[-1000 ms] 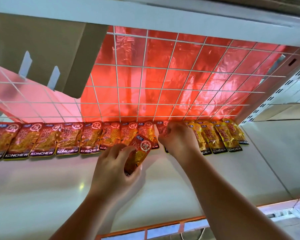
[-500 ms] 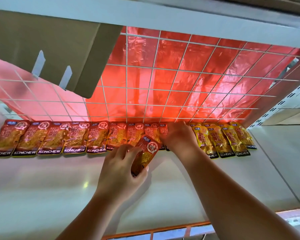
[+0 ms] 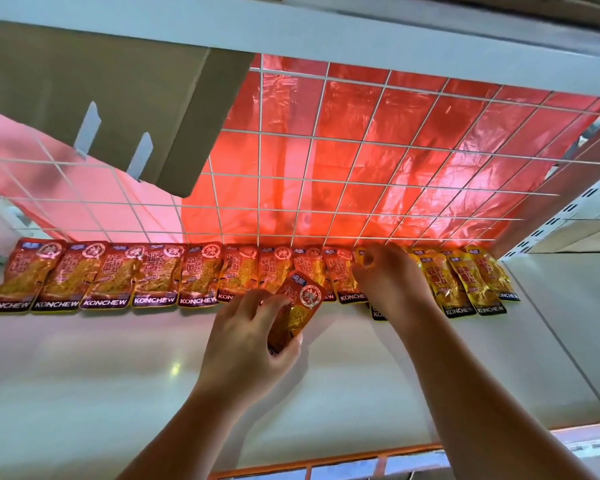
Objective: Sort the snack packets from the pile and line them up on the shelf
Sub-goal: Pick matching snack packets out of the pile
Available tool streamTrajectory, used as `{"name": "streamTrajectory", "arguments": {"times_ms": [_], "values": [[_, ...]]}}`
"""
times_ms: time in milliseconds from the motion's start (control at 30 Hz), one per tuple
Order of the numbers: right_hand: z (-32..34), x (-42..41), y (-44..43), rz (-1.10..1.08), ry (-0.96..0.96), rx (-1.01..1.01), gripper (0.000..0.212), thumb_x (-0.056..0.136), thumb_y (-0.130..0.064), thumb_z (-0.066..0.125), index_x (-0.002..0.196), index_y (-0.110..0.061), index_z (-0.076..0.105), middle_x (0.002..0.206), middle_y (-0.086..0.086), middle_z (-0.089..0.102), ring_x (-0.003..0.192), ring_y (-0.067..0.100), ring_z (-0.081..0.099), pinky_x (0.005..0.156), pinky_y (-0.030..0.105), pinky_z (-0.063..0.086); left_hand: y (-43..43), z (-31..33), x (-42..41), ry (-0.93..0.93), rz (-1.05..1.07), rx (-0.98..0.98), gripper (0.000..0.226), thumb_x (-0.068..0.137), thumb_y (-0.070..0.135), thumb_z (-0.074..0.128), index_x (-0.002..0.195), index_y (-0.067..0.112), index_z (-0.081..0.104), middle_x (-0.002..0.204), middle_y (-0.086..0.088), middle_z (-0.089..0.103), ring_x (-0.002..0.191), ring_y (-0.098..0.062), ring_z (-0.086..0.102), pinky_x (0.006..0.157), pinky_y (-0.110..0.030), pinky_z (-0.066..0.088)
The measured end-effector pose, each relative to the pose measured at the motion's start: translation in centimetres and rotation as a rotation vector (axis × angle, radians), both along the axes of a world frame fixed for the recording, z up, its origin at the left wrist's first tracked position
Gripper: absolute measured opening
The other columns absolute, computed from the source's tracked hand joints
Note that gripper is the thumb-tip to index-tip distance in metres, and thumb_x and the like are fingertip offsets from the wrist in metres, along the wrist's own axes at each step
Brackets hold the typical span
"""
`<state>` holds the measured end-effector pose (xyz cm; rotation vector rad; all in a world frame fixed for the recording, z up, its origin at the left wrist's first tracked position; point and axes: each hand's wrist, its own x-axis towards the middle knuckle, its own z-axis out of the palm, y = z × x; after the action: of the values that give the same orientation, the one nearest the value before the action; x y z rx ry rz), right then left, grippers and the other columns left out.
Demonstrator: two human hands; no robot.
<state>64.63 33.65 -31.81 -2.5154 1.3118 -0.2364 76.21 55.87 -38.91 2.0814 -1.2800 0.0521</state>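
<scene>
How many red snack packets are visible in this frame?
10. Nine red packets line the back of the shelf, left of the right hand; the left hand holds the tenth packet. The hands may hide more.

Shelf back: red foil snack packets (image 3: pixel 153 275) in a row on white metal shelf (image 3: pixel 118 375), yellow foil snack packets (image 3: pixel 465 282) rightmost.
Behind row: white wire grid (image 3: pixel 326 168), then red plastic sheet (image 3: pixel 361 133).
</scene>
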Motion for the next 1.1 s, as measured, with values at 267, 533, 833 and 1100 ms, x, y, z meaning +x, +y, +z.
{"name": "streamTrajectory", "arguments": {"times_ms": [267,533,833,1100], "values": [[-1.7,-3.1,0.2,0.26,0.048,-0.029,0.041,0.085,-0.012,0.07,0.125,-0.022,0.068,0.123,0.005,0.067,0.112,0.029,0.062,0.089,0.034,0.052,0.0,-0.2,-0.1,-0.036,0.018,0.046,0.055,0.082,0.058,0.065,0.127,0.027,0.062,0.122,0.005,0.063,0.107,-0.02,0.056,0.089,-0.037,0.051],[-2.2,-3.0,0.4,0.311,0.063,0.024,0.046,0.084,-0.012,0.07,0.127,-0.027,0.067,0.128,0.003,0.066,0.115,0.027,0.062,0.091,0.039,0.055,-0.3,0.0,-0.3,-0.104,0.043,0.064,0.053,0.079,0.054,0.067,0.122,0.024,0.067,0.119,0.002,0.065,0.105,-0.02,0.056,0.087,-0.034,0.049],[-2.6,-3.3,-1.2,0.436,0.05,-0.073,0.056,0.08,-0.029,0.075,0.134,-0.032,0.059,0.137,0.001,0.056,0.123,0.031,0.049,0.096,0.047,0.051,-0.5,0.2,-0.5,-0.184,0.058,0.057,0.053,0.078,0.054,0.064,0.119,0.021,0.068,0.116,0.001,0.066,0.103,-0.019,0.057,0.086,-0.034,0.049],[-1.4,-0.8,-1.2,0.61,0.307,-0.086,0.072,0.089,-0.055,0.065,0.151,-0.034,0.036,0.161,-0.001,0.03,0.147,0.026,0.029,0.118,0.064,0.016,-0.6,0.5,-1.0,-0.201,0.073,0.097,0.052,0.077,0.052,0.067,0.118,0.02,0.068,0.116,0.003,0.066,0.1,-0.021,0.06,0.085,-0.036,0.051]]}}
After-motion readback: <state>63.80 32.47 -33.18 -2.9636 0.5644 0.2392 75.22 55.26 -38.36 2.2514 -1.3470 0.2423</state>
